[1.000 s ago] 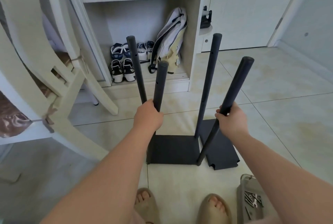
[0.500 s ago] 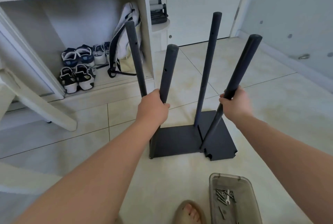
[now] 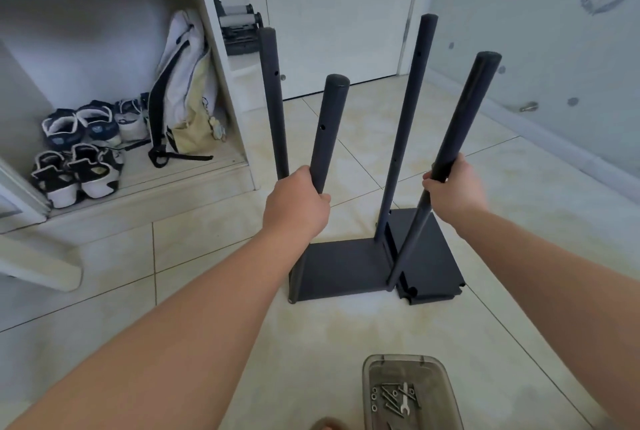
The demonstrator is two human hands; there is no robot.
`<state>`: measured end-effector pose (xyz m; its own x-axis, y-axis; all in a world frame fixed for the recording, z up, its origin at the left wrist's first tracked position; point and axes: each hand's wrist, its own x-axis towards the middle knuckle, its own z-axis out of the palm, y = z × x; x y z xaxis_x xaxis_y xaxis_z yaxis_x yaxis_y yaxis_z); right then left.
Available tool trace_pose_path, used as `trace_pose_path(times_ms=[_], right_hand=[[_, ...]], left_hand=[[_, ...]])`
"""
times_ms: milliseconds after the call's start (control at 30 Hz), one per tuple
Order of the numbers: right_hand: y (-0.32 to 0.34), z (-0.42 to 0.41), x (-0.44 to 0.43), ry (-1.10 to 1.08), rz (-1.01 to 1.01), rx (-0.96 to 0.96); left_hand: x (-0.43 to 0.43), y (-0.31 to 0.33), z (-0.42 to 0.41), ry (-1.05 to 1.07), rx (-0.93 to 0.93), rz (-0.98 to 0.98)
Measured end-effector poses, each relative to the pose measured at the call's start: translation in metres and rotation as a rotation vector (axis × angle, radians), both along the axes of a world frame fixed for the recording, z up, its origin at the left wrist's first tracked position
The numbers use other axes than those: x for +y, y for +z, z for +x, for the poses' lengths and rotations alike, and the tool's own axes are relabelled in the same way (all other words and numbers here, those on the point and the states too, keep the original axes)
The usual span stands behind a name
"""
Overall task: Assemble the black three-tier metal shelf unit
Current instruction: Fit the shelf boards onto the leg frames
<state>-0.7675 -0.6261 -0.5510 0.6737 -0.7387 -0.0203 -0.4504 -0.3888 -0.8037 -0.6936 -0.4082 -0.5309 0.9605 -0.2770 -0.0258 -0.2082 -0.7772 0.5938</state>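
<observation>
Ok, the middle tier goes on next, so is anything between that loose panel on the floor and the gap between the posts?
Nothing visible does. The loose panel lies on the floor right of the bottom shelf, with nothing lying on either. The left hand grips the near-left post, the right hand the near-right post.

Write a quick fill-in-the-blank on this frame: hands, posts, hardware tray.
1. ____ black posts stand upright on the shelf panel.
2. The left hand and the right hand each grip ____ post.
3. The clear tray on the floor holds screws and a small ____.
Missing words: four; one; wrench.
</observation>
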Motion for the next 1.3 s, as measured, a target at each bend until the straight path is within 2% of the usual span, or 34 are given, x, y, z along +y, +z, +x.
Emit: trace_pose_path(times_ms=[200,400,767,1000,1133,1300], right_hand=[[0.006,-0.002,0.050,0.104,0.013,-0.004],[0.014,0.002,0.139,0.200,0.016,-0.037],[0.013,0.018,0.287,0.284,0.077,-0.097],[0.015,0.040,0.328,0.339,0.093,-0.059],[0.014,0.046,0.336,0.413,0.051,0.000],[0.012,0.058,0.330,0.371,0.088,0.028]], left_hand=[[0.058,0.007,-0.007,0.090,0.032,-0.015],[0.157,0.018,-0.019,0.194,0.064,-0.060],[0.309,0.019,-0.027,0.368,0.014,-0.064],[0.355,0.012,-0.014,0.400,0.029,-0.058],[0.367,0.007,-0.008,0.449,0.056,-0.130],[0.365,0.004,-0.006,0.393,0.066,-0.153]])
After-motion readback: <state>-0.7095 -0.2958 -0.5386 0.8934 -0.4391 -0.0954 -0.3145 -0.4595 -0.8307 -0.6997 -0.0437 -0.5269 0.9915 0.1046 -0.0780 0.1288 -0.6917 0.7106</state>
